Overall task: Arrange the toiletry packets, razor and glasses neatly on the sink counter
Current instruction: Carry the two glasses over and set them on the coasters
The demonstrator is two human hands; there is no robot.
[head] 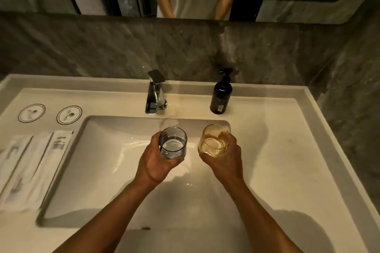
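My left hand (157,165) grips a grey tinted glass (173,142) over the sink basin. My right hand (223,162) holds an amber tinted glass (213,139) beside it, tilted slightly. Both glasses hang above the basin, a small gap between them. Three long white toiletry packets (30,168) lie side by side on the counter left of the basin. Two round paper coasters (31,112) (69,114) sit behind the packets. I cannot pick out a razor.
A chrome faucet (155,93) stands behind the basin (115,162). A dark pump bottle (221,93) is to its right. The white counter (292,150) extends right of the basin. A grey stone wall and a mirror rise behind.
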